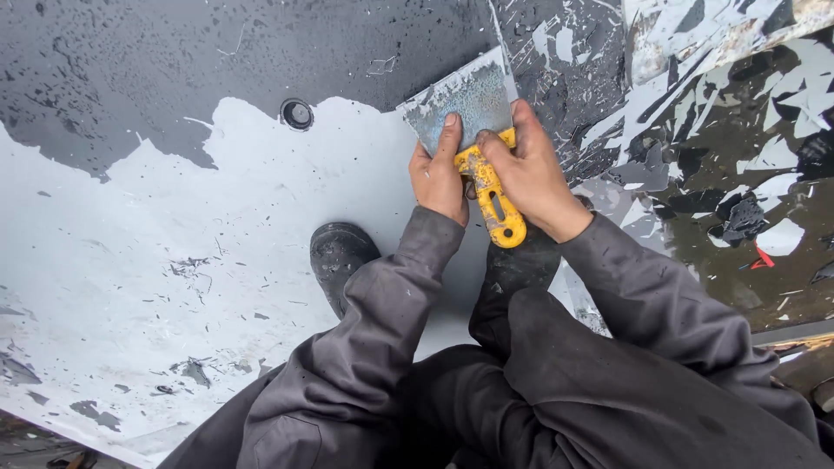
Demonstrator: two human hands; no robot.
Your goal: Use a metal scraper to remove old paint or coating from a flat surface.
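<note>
A wide metal scraper [465, 100] with a yellow handle [491, 200] lies blade-forward on a panel coated in pale grey paint [174, 243]. My right hand [530, 169] grips the yellow handle. My left hand [437, 169] presses on the blade with its fingers. The blade's far edge sits at the border where the pale paint meets bare dark surface [174, 61]. Both arms wear dark grey sleeves.
My black boot [339, 256] stands on the painted panel, below the hands. A round hole [297, 114] sits in the panel at the paint border. Peeled paint flakes [738, 156] litter the wet dark ground to the right. A small red piece [763, 259] lies among them.
</note>
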